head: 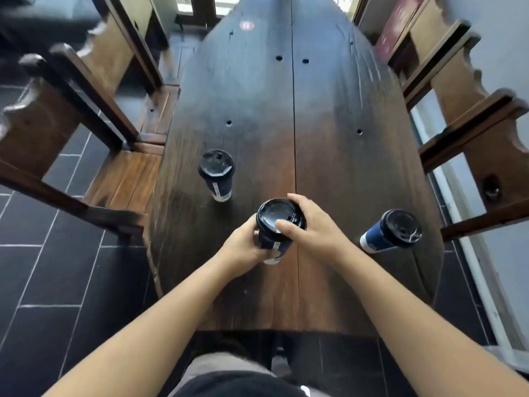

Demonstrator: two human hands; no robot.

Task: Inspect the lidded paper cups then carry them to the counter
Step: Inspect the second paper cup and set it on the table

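Note:
Three dark blue paper cups with black lids are on or over a long dark wooden table [286, 110]. The middle cup [272, 239] is held above the table's near part. My left hand [243, 247] grips its body from the left. My right hand [309, 224] wraps the black lid's rim, thumb lying across the lid top. A second cup [217, 173] stands upright to the left, apart from both hands. The third cup [389, 230] stands near the table's right edge.
Wooden chairs [94, 116] flank the table on the left, and more chairs [463, 116] line the right side. Dark floor tiles [43, 282] lie to the left. A glass door frame [472, 267] runs along the right. A small red sticker [246, 25] marks the table's far end.

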